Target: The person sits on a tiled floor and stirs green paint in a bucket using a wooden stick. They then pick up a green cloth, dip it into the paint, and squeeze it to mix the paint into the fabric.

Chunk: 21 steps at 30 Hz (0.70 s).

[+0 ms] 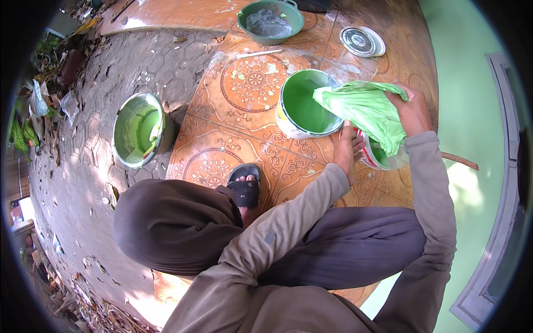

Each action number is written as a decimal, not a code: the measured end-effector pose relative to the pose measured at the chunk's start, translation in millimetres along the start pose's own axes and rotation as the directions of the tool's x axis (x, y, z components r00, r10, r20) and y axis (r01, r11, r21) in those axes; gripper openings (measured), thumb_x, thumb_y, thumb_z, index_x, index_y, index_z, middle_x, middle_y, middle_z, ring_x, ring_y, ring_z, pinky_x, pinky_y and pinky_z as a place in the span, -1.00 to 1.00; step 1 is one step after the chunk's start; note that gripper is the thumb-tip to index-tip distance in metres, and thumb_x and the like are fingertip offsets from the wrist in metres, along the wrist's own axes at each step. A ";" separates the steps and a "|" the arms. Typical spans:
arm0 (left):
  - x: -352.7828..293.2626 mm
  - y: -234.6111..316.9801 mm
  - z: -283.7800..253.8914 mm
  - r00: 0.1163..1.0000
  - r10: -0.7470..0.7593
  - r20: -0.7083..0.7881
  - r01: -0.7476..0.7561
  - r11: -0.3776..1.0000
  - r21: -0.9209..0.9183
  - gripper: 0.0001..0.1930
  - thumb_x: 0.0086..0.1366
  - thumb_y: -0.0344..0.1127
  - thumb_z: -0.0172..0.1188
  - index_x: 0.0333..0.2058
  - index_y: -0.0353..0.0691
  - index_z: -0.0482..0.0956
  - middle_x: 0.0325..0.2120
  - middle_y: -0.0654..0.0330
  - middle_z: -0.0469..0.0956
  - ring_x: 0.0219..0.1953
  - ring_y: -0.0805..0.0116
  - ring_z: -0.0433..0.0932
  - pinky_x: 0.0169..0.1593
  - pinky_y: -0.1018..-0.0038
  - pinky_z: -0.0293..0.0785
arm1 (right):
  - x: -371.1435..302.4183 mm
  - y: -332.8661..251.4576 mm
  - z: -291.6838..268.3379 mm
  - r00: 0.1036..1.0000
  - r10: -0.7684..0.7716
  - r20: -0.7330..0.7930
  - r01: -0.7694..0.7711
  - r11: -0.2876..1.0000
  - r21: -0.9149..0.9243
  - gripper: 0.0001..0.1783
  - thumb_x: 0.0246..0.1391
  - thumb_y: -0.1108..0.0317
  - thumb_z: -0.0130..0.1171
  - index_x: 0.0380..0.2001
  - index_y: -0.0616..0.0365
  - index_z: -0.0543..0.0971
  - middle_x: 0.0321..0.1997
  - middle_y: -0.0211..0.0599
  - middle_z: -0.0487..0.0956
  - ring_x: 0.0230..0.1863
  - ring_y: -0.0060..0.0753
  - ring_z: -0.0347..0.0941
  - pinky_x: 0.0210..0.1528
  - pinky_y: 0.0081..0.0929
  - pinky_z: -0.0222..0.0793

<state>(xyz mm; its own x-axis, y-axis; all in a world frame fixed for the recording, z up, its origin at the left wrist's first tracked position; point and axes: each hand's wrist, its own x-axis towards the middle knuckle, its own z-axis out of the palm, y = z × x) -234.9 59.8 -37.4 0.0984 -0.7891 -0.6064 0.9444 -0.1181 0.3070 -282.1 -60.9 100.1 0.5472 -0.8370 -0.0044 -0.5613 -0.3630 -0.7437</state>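
Observation:
My right hand [415, 108] is closed on the gathered upper end of a crumpled light-green plastic bag [366, 105]. The bag slants down to the left, its tip over the rim of a white paint bucket [288, 123]. Green paint [311, 102] coats the inside of that bucket. At the bucket's right rim is my left hand [345, 149], fingers bent against the edge; part of them is hidden. A smaller pail [371, 156] with a red and white outside and green paint inside stands behind the left hand, partly covered by the bag.
A paint-smeared bucket [123, 133] stands on the paving to the left. A green basin [300, 25] holding clear plastic is at the back, near a white stick [260, 54] and round lids [362, 42]. A brown stick [459, 161] lies beside the green wall [463, 105].

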 end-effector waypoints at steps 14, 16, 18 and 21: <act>47.5 9.9 -3.5 0.968 0.052 0.244 0.161 0.615 -0.772 -0.58 0.39 -0.14 0.00 0.11 -0.26 0.28 0.08 0.05 0.40 0.12 0.13 0.40 0.24 0.15 0.30 | -44.1 -22.1 5.3 0.909 0.328 0.257 -0.405 0.840 0.361 -0.44 0.05 0.25 0.28 0.05 0.35 0.41 -0.05 -0.20 0.54 -0.05 -0.44 0.49 0.03 -0.50 0.38; 47.7 12.6 0.1 0.974 0.046 0.223 0.147 0.622 -0.769 -0.57 0.41 -0.10 -0.06 0.12 -0.24 0.27 0.10 0.03 0.38 0.15 0.08 0.36 0.27 0.09 0.23 | -46.3 -30.0 15.2 0.915 0.332 0.231 -0.396 0.853 0.340 -0.46 0.06 0.26 0.27 0.04 0.34 0.43 -0.06 -0.21 0.55 -0.08 -0.42 0.50 -0.01 -0.49 0.39; 40.8 19.0 1.7 0.968 0.016 0.251 0.186 0.626 -0.758 -0.59 0.42 -0.12 -0.09 0.11 -0.26 0.27 0.08 0.00 0.39 0.13 0.07 0.38 0.24 0.08 0.26 | -45.3 -19.7 12.9 0.901 0.384 0.202 -0.424 0.877 0.227 -0.50 0.08 0.28 0.24 0.04 0.34 0.43 -0.05 -0.21 0.54 -0.08 -0.42 0.49 -0.03 -0.49 0.39; 30.9 29.2 5.2 0.977 -0.002 0.211 0.158 0.670 -0.725 -0.61 0.43 -0.14 -0.11 0.08 -0.29 0.28 0.05 -0.02 0.41 0.09 0.05 0.42 0.19 0.07 0.33 | -48.6 -3.7 9.4 0.898 0.412 0.152 -0.426 0.902 0.070 -0.53 0.10 0.31 0.20 0.03 0.35 0.43 -0.05 -0.19 0.54 -0.08 -0.43 0.49 -0.06 -0.48 0.39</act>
<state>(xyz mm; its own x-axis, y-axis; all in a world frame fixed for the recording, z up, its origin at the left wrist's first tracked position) -205.9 28.9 -43.3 0.0283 -0.8984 -0.4383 0.8760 0.2334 -0.4220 -300.8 -15.0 96.8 0.3542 -0.8395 -0.4121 -0.6958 0.0578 -0.7159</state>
